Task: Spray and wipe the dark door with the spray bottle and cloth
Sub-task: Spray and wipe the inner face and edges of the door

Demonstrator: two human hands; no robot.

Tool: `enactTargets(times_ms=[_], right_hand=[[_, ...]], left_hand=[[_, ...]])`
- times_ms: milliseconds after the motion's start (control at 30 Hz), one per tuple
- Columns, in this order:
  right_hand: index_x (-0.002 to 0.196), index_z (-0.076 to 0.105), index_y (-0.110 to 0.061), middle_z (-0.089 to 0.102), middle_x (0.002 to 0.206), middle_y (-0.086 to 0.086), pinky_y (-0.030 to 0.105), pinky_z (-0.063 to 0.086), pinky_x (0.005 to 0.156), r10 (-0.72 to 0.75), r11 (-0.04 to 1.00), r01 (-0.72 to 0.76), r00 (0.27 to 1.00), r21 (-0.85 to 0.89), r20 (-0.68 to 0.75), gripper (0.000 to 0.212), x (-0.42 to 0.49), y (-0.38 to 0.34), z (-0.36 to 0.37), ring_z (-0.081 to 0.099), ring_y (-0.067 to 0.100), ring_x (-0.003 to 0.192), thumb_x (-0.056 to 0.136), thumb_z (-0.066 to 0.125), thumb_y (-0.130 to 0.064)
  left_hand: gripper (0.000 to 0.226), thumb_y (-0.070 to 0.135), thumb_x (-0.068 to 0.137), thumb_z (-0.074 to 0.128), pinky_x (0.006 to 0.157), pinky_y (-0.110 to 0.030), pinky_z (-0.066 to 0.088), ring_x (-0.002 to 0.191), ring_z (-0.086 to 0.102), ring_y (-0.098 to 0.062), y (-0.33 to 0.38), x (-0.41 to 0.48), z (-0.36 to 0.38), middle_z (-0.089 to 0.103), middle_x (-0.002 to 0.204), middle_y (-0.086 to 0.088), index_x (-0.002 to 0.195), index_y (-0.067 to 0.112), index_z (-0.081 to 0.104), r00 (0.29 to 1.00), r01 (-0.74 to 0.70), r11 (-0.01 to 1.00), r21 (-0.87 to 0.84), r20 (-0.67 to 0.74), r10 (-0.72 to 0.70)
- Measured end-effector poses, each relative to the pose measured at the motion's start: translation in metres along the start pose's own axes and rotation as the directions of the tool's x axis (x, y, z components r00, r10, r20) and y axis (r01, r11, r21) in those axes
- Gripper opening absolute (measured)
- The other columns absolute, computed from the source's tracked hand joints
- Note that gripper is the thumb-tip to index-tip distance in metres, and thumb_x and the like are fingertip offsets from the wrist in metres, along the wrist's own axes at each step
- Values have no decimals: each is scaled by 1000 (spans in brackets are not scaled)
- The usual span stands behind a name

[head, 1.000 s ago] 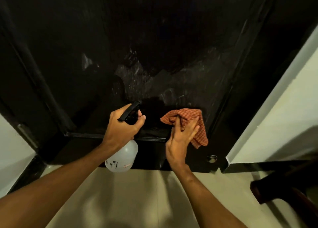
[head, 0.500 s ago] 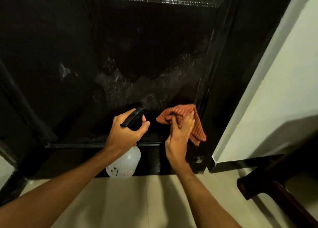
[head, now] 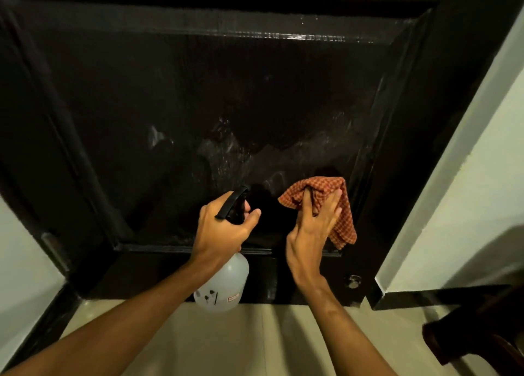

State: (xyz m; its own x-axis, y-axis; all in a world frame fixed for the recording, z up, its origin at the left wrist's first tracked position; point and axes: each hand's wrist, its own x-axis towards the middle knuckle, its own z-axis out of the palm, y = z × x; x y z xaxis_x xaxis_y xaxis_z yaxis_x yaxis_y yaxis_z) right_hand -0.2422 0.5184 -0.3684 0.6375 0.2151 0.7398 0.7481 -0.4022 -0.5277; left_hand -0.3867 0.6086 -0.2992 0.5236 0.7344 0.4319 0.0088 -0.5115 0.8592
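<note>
Head view looks down at a dark door (head: 198, 106) that fills the frame from 9 to 2 o'clock, its recessed panel glossy, with pale wet streaks (head: 226, 151) near the centre. At 6 o'clock from those streaks the left hand (head: 219, 228) grips the black trigger head of a translucent white spray bottle (head: 224, 285), fingers curled round the neck, the round body hanging below the wrist in front of the door's bottom rail. Just beside it at 3 o'clock, the right hand (head: 309, 233) holds a bunched orange checked cloth (head: 337, 202) against the panel's lower right corner, fingers wrapped in its folds and one end drooping. A small metal knob (head: 353, 281) sits low on the door at 5 o'clock. Pale floor tiles (head: 255, 341) lie at 6 o'clock, a light wall (head: 467, 191) at 3 o'clock
</note>
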Motion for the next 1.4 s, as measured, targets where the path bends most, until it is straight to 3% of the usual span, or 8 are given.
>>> enactTargets(times_ms=[433,600,800,900,1033,1200,1300,1400], right_hand=[[159,32,-27,-11,171,-2,39,-6,123,-534,825,564,758,32,374,98,29,-87,10,-12,20,157,74,62,10],[152,46,-31,-7,170,5,56,-7,124,-403,913,407,909,-24,104,88,80,-145,3,-10,25,157,73,56,6],[159,21,-43,-13,171,-4,44,-12,121,-594,783,614,692,99,410,94,11,-144,41,-14,17,157,82,58,-3],[159,28,-34,-12,171,-4,28,-11,122,-605,794,566,696,223,387,89,32,-167,32,-16,14,156,83,50,7],[153,40,-26,-10,171,4,47,-14,124,-587,802,594,764,61,268,88,79,-210,21,-14,23,157,69,45,-3],[157,31,-33,-5,172,-3,50,4,127,-703,690,695,577,203,416,90,26,-201,53,-12,14,157,76,53,-2],[161,23,-34,-8,170,-13,48,21,125,-636,767,561,598,312,487,91,12,-178,51,-14,6,155,81,42,5],[157,36,-27,-10,171,-10,42,6,128,-584,811,517,698,273,414,95,34,-159,30,-14,11,156,73,50,15]], left_hand=[[15,12,93,76,41,-31,51,48,62,-25,-2,11,-82,65,65,-5,82,12,66,987,-60,998,31,-150,64],[12,12,93,75,40,-32,52,52,64,-30,3,17,-100,68,72,-13,84,10,67,981,-46,999,16,-190,48],[16,10,93,76,51,-22,52,56,67,-12,1,11,-117,71,73,3,87,24,70,979,-40,999,29,-199,45],[12,11,93,76,46,-26,51,49,64,-16,4,14,-128,69,70,-1,86,17,69,974,-31,999,25,-224,35],[13,11,94,75,40,-25,48,42,60,-21,11,18,-146,69,70,-12,86,7,66,959,-23,999,45,-283,35],[11,11,93,75,43,-20,49,43,61,-12,13,17,-160,71,69,1,87,18,69,957,-17,999,43,-289,29],[9,11,93,76,45,-19,51,47,64,-12,12,17,-159,72,71,1,89,18,70,961,-19,998,59,-273,35],[10,12,94,75,41,-26,50,43,61,-20,11,18,-149,71,74,-12,87,9,68,969,-17,998,68,-243,33]])
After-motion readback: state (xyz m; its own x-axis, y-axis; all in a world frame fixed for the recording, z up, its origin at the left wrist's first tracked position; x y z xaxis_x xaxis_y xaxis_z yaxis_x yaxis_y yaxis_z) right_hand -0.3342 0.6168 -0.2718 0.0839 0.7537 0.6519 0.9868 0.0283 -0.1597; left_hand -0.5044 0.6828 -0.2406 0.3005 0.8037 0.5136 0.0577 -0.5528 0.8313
